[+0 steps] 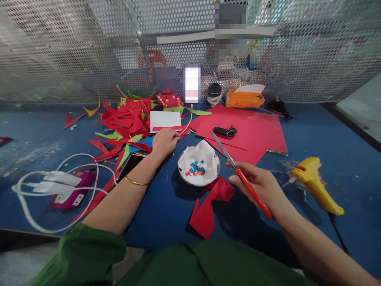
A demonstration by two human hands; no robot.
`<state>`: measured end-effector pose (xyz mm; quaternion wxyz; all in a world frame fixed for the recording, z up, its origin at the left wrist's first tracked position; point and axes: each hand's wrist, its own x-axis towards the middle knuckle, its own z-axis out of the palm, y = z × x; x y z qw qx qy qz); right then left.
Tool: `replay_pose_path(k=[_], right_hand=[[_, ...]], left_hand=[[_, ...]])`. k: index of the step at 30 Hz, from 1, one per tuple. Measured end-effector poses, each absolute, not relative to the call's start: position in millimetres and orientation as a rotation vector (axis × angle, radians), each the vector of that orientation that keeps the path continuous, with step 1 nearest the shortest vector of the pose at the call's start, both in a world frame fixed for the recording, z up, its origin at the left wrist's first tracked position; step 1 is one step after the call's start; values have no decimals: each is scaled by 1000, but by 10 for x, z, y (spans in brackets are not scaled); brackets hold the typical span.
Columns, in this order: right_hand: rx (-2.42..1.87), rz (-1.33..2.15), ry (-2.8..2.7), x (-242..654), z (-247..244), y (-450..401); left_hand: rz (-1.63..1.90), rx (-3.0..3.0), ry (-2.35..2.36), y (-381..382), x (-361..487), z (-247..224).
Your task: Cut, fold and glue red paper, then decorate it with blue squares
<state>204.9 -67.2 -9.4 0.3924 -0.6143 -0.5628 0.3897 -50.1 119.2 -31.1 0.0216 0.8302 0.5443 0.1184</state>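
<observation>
Red-handled scissors (248, 186) are held in my right hand (257, 180), their closed blades pointing up and left toward a black tool on red sheets. My left hand (165, 142) rests at the front edge of a white card (165, 120) with a red strip along it; its fingers are bent together, and what they may hold is too small to make out. Between my hands stands a clear bowl (199, 184) lined with white paper, with small blue, red, orange and white pieces inside. A folded red paper piece (205, 216) lies just in front of the bowl.
Red and green scraps (131, 119) are heaped at the left. A purple power strip (73, 194) with white cables lies front left. Red sheets (253, 123) cover the back right; a yellow glue gun (318, 184) lies right. A phone (192, 83) leans on the mesh.
</observation>
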Motion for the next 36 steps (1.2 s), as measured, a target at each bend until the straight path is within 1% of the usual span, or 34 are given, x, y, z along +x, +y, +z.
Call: replay_pose_path(k=[7, 12, 15, 18, 20, 23, 29, 36], right_hand=[[-1585, 968, -1434, 2045, -83, -668], [-1617, 973, -1454, 2036, -43, -672], [-1617, 951, -1491, 2047, -66, -678], [-1612, 938, -1522, 2069, -122, -684], [-1620, 935, -1531, 2081, -153, -687], [-1630, 929, -1526, 2084, -170, -685], [-1630, 862, -1522, 2056, -131, -680], [-1631, 815, -1577, 2061, -103, -677]], left_hand=[[383, 2552, 1713, 1171, -524, -315], [325, 2565, 1726, 1129, -536, -180], [228, 2572, 1726, 1115, -605, -49], [32, 2630, 1658, 1057, -678, 47], [-81, 2687, 1622, 978, -701, 68], [-153, 2768, 1639, 819, -683, 41], [-175, 2859, 1734, 591, -558, -59], [-106, 2900, 1755, 612, -457, -133]])
